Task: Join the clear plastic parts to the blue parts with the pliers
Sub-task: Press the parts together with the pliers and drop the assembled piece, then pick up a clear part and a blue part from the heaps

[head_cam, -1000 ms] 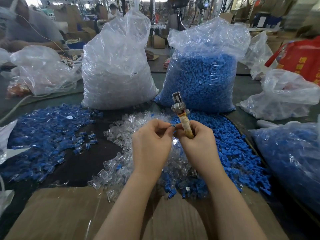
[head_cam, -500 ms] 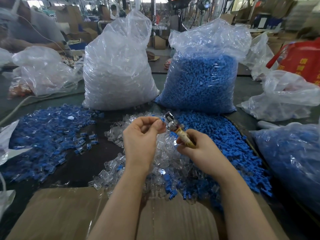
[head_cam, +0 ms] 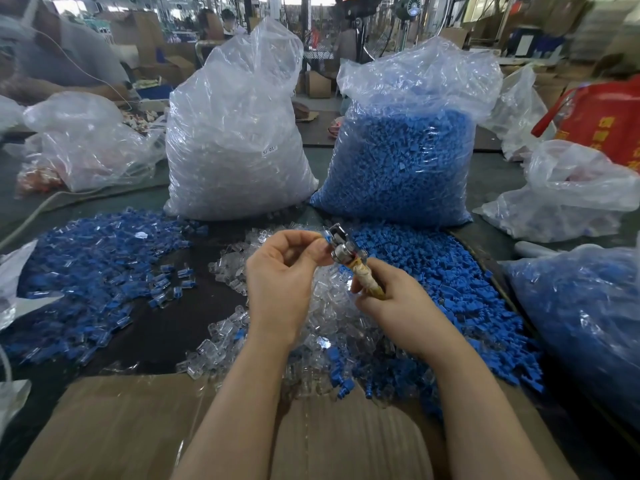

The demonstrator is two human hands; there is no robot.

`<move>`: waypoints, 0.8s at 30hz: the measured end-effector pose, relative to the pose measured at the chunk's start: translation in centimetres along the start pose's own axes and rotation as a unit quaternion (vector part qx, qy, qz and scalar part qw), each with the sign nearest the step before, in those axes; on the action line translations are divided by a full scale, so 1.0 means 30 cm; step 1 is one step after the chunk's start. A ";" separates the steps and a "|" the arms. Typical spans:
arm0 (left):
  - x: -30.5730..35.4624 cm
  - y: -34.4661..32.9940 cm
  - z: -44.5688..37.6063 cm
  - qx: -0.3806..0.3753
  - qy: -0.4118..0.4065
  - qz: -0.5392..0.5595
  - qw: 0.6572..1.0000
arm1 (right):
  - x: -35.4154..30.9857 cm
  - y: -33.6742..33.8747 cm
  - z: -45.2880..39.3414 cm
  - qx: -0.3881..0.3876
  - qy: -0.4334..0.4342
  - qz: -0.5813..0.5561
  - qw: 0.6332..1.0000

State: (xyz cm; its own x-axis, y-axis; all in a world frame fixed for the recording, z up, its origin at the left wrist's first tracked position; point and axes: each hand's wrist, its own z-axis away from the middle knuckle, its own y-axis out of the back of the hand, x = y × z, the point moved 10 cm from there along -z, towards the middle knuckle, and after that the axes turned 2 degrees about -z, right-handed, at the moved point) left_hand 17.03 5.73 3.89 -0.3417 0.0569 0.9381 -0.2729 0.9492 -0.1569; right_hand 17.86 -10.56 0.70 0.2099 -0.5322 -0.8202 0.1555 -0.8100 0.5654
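My right hand (head_cam: pixel 398 303) grips the pliers (head_cam: pixel 349 258) by their tape-wrapped handles, the metal jaws tilted up and to the left. My left hand (head_cam: pixel 280 271) pinches a small blue and clear part (head_cam: pixel 325 235) and holds it against the jaws. Under both hands lies a heap of loose clear plastic parts (head_cam: pixel 228 268). A heap of loose blue parts (head_cam: pixel 433 278) spreads to the right of it. On the left lies a pile of joined blue-and-clear pieces (head_cam: pixel 93 265).
Two tall plastic bags stand at the back, one of clear parts (head_cam: pixel 235 133) and one of blue parts (head_cam: pixel 401 161). Another bag of blue parts (head_cam: pixel 581 320) sits at the right. Cardboard (head_cam: pixel 114 427) covers the near edge. Crumpled bags lie at far left and right. A person works at the back left.
The pliers tipped from upright to a leftward slant. My left hand moved up and left to meet the jaws with the part; both hands drew slightly apart.
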 end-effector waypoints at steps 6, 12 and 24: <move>-0.005 0.002 -0.001 0.003 0.012 0.003 1.000 | -0.017 0.006 0.003 0.019 0.013 0.027 0.999; -0.020 0.004 -0.002 0.010 0.041 0.016 0.999 | -0.017 0.000 0.002 0.023 0.009 0.036 0.999; -0.221 0.515 -0.005 0.295 0.266 0.095 0.913 | 0.115 0.111 -0.006 0.104 -0.089 0.108 0.985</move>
State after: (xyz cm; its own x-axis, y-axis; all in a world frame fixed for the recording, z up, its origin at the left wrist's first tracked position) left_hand 15.23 20.06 -4.71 0.0087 0.4933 0.8698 -0.7444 0.5840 -0.3237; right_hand 19.28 -15.07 -0.23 0.0417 -0.7167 -0.6961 -0.0796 -0.6969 0.7127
